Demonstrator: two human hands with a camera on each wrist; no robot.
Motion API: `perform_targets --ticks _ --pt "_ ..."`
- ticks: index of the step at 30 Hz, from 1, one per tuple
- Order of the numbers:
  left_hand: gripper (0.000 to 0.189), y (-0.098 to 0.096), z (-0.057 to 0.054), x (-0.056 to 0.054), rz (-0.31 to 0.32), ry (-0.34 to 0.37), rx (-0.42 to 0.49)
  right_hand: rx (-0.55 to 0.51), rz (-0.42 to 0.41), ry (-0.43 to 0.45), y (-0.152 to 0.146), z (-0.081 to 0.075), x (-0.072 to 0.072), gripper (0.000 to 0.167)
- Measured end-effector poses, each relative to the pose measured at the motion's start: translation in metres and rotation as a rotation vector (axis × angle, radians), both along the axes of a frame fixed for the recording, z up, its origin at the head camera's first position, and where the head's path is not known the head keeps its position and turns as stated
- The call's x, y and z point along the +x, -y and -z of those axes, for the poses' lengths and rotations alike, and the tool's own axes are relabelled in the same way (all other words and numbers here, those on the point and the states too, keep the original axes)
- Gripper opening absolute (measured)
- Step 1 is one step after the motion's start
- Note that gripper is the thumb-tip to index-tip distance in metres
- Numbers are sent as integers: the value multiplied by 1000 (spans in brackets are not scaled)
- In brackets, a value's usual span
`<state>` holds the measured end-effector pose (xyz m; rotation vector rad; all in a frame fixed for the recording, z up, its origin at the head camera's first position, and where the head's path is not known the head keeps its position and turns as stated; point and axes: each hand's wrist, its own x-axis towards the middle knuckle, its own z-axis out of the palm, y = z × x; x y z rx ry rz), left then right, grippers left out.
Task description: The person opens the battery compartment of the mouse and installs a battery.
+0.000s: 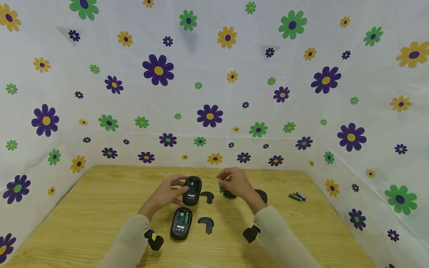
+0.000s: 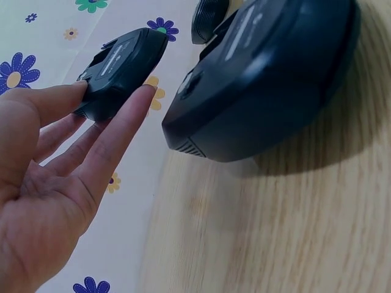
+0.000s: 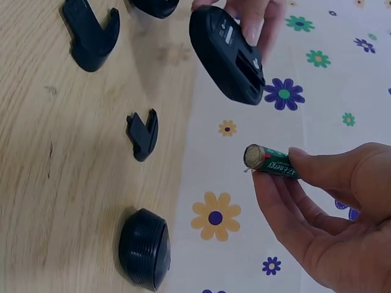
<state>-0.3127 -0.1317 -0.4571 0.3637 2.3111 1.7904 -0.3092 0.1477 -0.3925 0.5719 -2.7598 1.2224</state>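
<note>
Presently the two hands are apart, each gripping something: the left hand (image 1: 167,191) holds a black mouse (image 1: 192,191) underside up, its battery bay uncovered, and the right hand (image 1: 238,182) pinches a green battery (image 3: 279,163) just right of that held mouse. Seating it probably calls for checking polarity first, as any marks are too small to read, then pressing the spring end in while the left thumb steadies the shell.

Just right of the held mouse lies a small cover (image 1: 207,196); nearer the person, a larger cover (image 1: 207,225) and a second mouse (image 1: 181,223) with green battery showing. Spare batteries (image 1: 297,196) lie well to its right. Beyond it, the table (image 1: 117,193) ends at flowered cloth (image 1: 187,93), so bare wood to its left seems the easier room for turning.
</note>
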Motion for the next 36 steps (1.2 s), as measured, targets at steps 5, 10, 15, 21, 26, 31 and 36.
perform_targets --ticks 5,10,15,21,26,31,36 --pt "50 -1 -1 1 0 -8 -11 8 -28 -6 10 2 0 11" --pt "50 -3 0 2 0 1 -18 5 -30 -12 17 2 2 11" --pt "50 -6 -1 1 -1 5 -23 -38 -10 -17 24 3 0 10" --pt "50 -7 1 0 16 -1 -23 -85 -15 7 31 2 -1 11" --pt "50 -10 0 1 48 -19 -18 -96 -20 20 36 2 -1 13" --pt "50 -13 -3 3 59 -35 -9 -89 -40 2 39 5 -1 12" --pt "49 -15 -5 5 66 -45 -2 -91 -37 -11 42 5 1 12"
